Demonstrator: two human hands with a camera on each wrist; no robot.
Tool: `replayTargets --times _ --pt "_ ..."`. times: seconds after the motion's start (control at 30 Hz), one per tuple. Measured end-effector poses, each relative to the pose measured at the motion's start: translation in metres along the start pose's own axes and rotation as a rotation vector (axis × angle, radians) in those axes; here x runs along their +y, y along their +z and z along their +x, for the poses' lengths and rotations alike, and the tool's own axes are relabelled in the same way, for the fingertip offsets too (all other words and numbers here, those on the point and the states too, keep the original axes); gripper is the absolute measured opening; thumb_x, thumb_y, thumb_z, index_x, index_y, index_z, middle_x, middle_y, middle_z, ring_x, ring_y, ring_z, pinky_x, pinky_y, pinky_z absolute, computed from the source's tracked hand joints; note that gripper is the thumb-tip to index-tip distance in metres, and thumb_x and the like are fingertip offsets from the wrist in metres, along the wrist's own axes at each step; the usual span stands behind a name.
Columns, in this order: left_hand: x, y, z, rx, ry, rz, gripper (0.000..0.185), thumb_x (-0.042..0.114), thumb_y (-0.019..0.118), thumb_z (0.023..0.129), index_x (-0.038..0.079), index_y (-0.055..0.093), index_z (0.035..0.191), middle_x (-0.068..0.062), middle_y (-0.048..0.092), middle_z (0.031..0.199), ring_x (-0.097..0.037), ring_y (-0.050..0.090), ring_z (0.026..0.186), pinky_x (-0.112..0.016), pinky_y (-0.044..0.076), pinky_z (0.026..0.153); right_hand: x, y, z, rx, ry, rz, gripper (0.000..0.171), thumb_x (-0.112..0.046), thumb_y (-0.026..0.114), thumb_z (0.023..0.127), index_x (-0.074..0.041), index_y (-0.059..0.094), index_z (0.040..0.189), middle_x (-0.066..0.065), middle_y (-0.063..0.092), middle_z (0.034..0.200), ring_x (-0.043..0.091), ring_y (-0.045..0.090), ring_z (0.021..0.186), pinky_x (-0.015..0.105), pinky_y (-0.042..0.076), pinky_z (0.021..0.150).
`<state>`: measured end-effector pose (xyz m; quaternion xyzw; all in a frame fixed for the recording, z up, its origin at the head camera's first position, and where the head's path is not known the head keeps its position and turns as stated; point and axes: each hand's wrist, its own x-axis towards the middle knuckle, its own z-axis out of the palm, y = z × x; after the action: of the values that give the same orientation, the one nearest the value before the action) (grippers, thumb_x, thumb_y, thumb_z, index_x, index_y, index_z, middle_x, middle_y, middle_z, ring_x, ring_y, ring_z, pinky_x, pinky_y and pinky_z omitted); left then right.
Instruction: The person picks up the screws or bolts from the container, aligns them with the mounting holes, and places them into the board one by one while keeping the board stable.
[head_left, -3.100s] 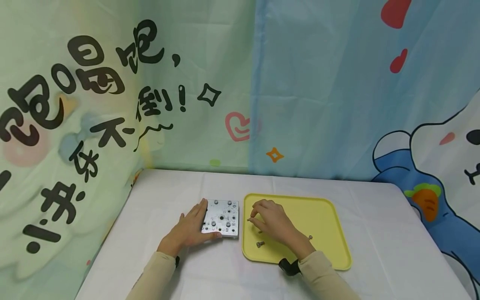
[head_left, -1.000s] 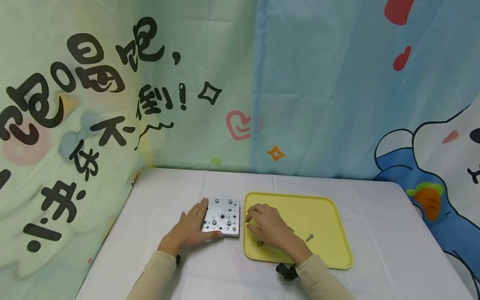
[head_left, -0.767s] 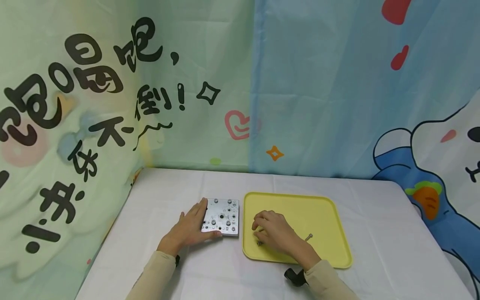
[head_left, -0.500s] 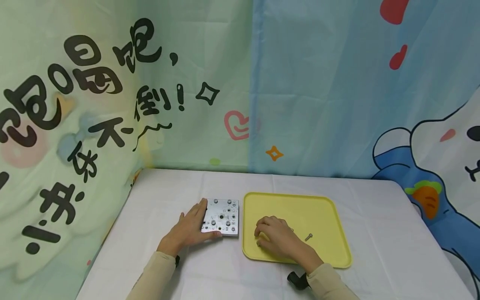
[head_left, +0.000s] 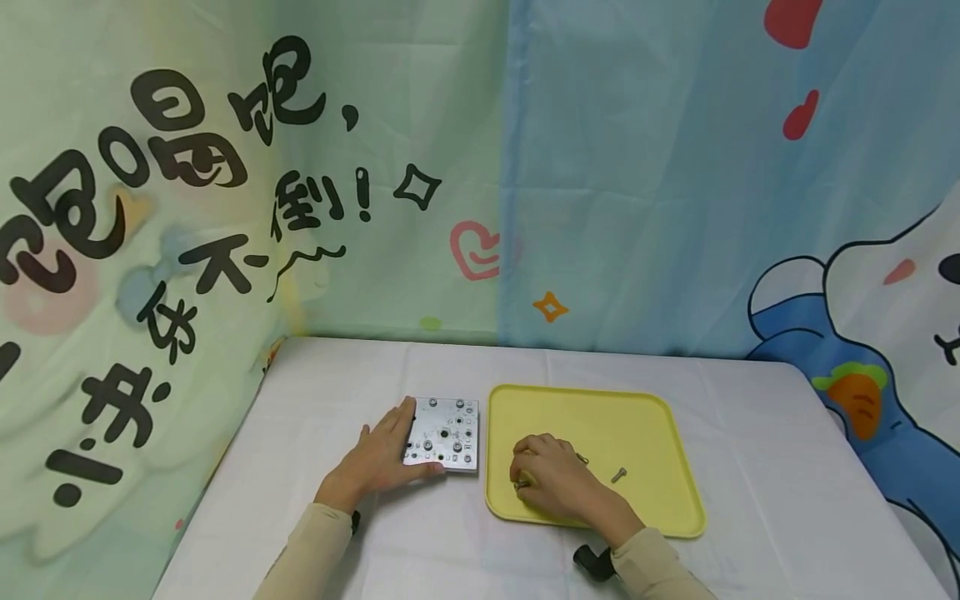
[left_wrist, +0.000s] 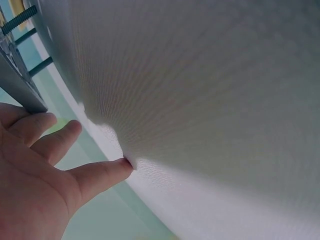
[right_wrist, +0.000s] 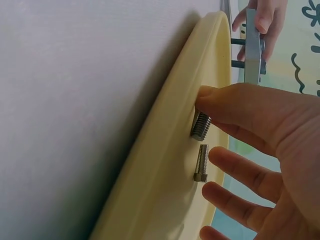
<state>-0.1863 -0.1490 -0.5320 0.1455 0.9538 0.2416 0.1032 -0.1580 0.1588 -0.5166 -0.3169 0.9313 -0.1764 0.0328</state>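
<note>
Yellow tray (head_left: 645, 425) under the right hand (head_left: 551, 482) is showing silver-grey bolts (right_wrist: 200, 126). Silver-grey metal plate (head_left: 444, 434), dotted with dark holes, is lying by the left hand (head_left: 375, 462). White table (head_left: 337, 383). Backdrop beyond the hands: green and blue cartoon print, black lettering.

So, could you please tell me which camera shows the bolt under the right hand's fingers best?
The right wrist view: the thick bolt shows close, threads clear, the right hand pinching it above the yellow tray. The head view hides nearly all of it under that hand; the left wrist view misses it.
</note>
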Motion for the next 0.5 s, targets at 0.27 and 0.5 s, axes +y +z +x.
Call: replayTargets --times 0.27,0.5 --pt "0.001 0.0002 -0.0007 0.004 0.003 -0.001 0.123 0.08 0.065 0.075 0.007 0.014 0.161 -0.008 0.019 0.165 -0.028 0.022 0.149 -0.063 0.018 0.114 -0.0013 -0.0007 0.0012 0.005 -0.003 -0.041 0.011 -0.013 0.078 0.085 -0.019 0.069 0.084 0.009 0.061 0.119 0.034 0.053 0.113 0.062 0.042 0.094" --pt "0.0005 0.0003 -0.0009 0.004 0.007 -0.008 0.124 0.08 0.066 0.075 0.007 0.014 0.161 -0.008 0.019 0.165 -0.028 0.021 0.149 -0.064 0.018 0.114 -0.0011 -0.0011 0.0026 0.023 0.0 -0.037 0.01 -0.014 0.076 0.086 -0.02 0.068 0.083 0.009 0.061 0.12 0.034 0.053 0.114 0.062 0.041 0.095"
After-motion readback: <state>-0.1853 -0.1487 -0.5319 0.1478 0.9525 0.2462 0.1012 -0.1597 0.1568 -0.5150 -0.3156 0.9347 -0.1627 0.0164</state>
